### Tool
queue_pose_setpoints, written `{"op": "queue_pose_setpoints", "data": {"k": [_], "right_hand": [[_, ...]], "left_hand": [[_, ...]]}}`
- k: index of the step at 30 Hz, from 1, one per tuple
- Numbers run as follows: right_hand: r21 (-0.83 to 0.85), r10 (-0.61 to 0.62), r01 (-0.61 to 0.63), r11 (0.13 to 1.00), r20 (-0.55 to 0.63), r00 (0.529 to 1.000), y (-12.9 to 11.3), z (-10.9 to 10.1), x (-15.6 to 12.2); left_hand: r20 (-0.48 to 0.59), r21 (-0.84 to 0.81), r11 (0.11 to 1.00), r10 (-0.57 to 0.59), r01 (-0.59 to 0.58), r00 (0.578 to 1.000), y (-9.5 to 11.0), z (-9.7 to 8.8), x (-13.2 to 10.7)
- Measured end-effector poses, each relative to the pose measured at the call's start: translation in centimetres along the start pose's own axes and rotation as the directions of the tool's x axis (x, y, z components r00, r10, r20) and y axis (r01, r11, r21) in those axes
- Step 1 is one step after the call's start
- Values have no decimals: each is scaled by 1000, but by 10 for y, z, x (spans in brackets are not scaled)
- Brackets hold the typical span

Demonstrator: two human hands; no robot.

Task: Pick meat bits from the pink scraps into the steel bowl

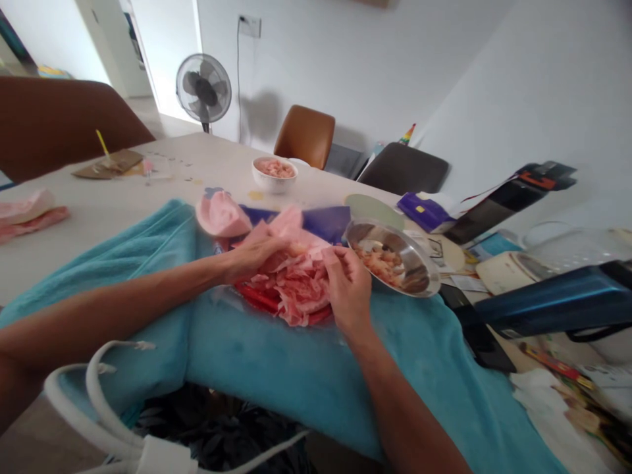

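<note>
My left hand [254, 253] reaches in from the left, fingers closed round a pink piece [306, 242] that looks like pomelo with its skin. At the right end of this piece, my right hand [349, 283] pinches its edge between thumb and fingers. Below both hands lies a heap of thin, crumpled pink skins [301, 289] on a red plastic sheet or bag [257, 299]. A thick, curved pink peel [223, 214] rests beside my left hand. Close to my right hand, a steel bowl [427, 273] holds orange-pink pulp pieces [382, 263]. My left fingertips are partly hidden.
A teal towel [276, 368] covers the near table edge. Farther back stands a white bowl [274, 185] of pink pulp. At the right are a blue bottle [553, 303], a black phone [476, 336] and a purple packet [424, 212]. A white cable [93, 401] hangs at lower left.
</note>
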State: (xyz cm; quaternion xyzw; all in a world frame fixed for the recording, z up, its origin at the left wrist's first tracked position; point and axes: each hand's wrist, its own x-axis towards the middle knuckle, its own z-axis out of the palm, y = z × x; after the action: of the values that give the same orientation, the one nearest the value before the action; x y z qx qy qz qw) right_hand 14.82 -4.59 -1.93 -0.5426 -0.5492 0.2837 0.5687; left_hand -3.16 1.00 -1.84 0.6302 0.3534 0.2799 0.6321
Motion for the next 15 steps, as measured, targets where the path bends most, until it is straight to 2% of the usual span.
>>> {"op": "queue_pose_setpoints", "data": {"k": [3,6,9,13,15], "right_hand": [[-102,-116,118,988,22,993,-4,0,-2],[-195,-163,171,966,59,985,-5,2,-4],[-193,-134,151,970,98,986,-2,3,-4],[-205,-165,184,961,107,981,-1,4,-5],[-215,-179,201,956,116,977,-2,4,-6]], "left_hand": [[25,-166,984,-65,68,998,0,1,1],[2,-208,974,-85,84,996,2,3,0],[3,-141,989,-40,40,999,4,2,-2],[75,38,993,111,-114,991,2,-1,-2],[74,113,977,171,-179,982,-1,-3,0]]}}
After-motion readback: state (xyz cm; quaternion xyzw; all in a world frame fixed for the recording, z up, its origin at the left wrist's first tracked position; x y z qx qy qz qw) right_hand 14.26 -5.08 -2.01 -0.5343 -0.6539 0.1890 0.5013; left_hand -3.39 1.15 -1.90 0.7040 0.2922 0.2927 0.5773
